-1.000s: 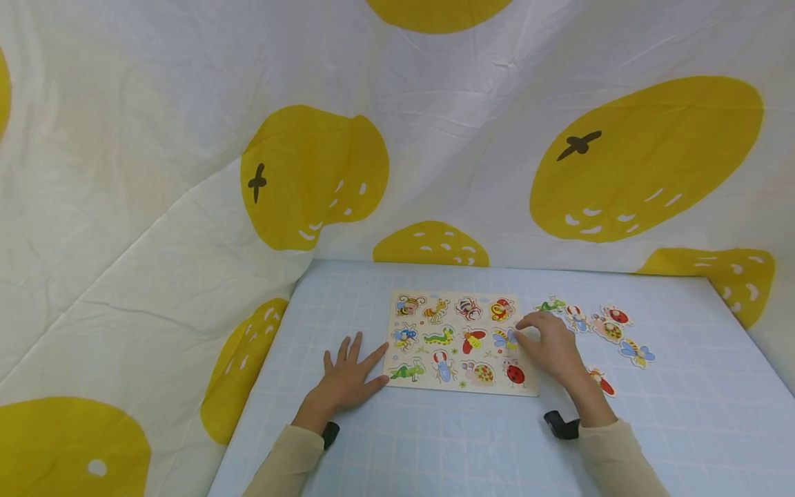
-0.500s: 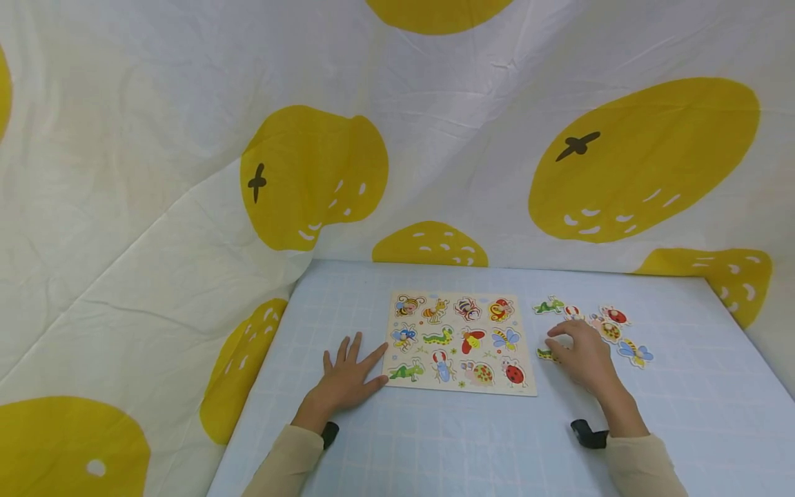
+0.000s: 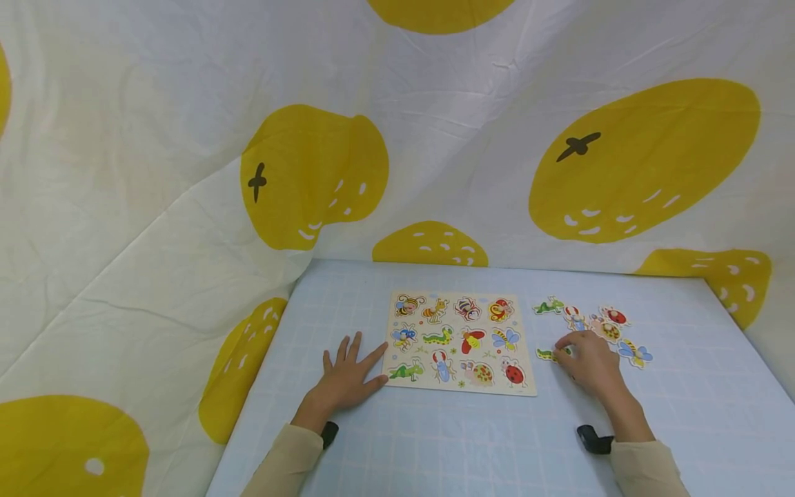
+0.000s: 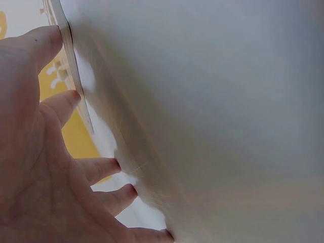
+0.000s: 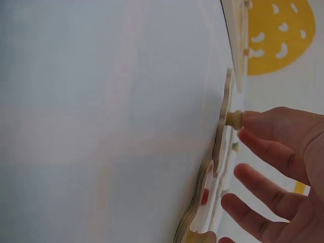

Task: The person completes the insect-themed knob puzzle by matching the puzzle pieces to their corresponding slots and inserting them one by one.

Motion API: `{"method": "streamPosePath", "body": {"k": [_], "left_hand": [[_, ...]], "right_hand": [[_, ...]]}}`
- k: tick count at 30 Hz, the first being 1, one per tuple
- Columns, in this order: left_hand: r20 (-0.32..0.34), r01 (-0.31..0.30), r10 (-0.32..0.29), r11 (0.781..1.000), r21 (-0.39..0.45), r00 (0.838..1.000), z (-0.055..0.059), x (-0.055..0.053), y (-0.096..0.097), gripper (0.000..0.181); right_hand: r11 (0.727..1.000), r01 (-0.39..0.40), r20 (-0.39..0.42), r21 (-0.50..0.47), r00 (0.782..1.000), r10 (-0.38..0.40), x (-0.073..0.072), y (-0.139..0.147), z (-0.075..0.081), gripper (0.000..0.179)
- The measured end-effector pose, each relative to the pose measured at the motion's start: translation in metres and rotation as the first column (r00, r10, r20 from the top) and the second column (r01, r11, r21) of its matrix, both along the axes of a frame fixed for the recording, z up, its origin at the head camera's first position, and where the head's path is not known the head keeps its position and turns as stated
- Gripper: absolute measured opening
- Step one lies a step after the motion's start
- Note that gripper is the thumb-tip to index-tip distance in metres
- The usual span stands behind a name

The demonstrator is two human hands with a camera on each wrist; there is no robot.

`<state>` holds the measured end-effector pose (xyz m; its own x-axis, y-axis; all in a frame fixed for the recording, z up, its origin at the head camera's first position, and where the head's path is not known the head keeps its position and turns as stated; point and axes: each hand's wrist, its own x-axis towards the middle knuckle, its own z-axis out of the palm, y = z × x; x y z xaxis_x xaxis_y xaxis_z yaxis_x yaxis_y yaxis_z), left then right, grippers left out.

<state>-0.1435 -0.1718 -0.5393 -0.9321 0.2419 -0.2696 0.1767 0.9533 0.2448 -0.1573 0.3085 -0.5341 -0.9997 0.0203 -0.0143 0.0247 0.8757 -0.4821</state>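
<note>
A wooden peg puzzle board (image 3: 497,390) with insect pictures lies flat on the table. My left hand (image 3: 344,381) rests with spread fingers, thumb and index fingertip at the board's left edge; the left wrist view shows these fingertips (image 4: 75,96) against its side. To the board's right lies a green caterpillar piece (image 3: 544,355), partly covered by my right hand (image 3: 590,362). In the right wrist view, thumb and index finger pinch the small wooden knob (image 5: 234,120) on this piece, while the other fingers stay loosely spread.
Beyond the right hand lie a grasshopper piece (image 3: 548,304), a blue stag beetle piece (image 3: 575,318), a ladybug piece (image 3: 615,315), a spotted snail piece (image 3: 607,331) and a blue-winged dragonfly piece (image 3: 635,353). A patterned curtain (image 3: 447,193) hangs behind the table (image 3: 459,442).
My right hand has moved right, from the board's right edge to the caterpillar piece, and its thumb and index finger have closed on the knob. The left hand has stayed put.
</note>
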Motion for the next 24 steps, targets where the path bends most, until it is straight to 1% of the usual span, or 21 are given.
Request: {"method": "streamPosePath", "body": {"k": [9, 13, 20, 22, 24], "left_hand": [[-0.002, 0.000, 0.000, 1.000, 0.003, 1.000, -0.0014, 0.0009, -0.0001, 0.069], [-0.001, 0.005, -0.005, 1.000, -0.005, 1.000, -0.0014, 0.0009, -0.0001, 0.069], [-0.022, 0.019, -0.019, 1.000, 0.016, 1.000, 0.0020, 0.0023, -0.0004, 0.068], [-0.012, 0.018, -0.018, 1.000, 0.006, 1.000, 0.0021, 0.0022, -0.0004, 0.068], [-0.016, 0.018, -0.018, 1.000, 0.009, 1.000, 0.0016, 0.0022, -0.0005, 0.068]], "right_hand": [[0.999, -0.025, 0.012, 0.035, 1.000, 0.024, 0.0012, -0.0015, -0.0008, 0.015], [0.999, -0.023, 0.011, 0.048, 1.000, 0.022, 0.0027, -0.0033, -0.0002, 0.016], [0.998, -0.014, 0.003, 0.056, 1.000, 0.014, 0.0036, -0.0046, 0.0008, 0.016], [0.998, -0.015, 0.001, 0.059, 1.000, 0.015, 0.0035, -0.0047, 0.0010, 0.016], [0.998, -0.015, 0.000, 0.062, 1.000, 0.015, 0.0033, -0.0053, 0.0009, 0.015]]}}
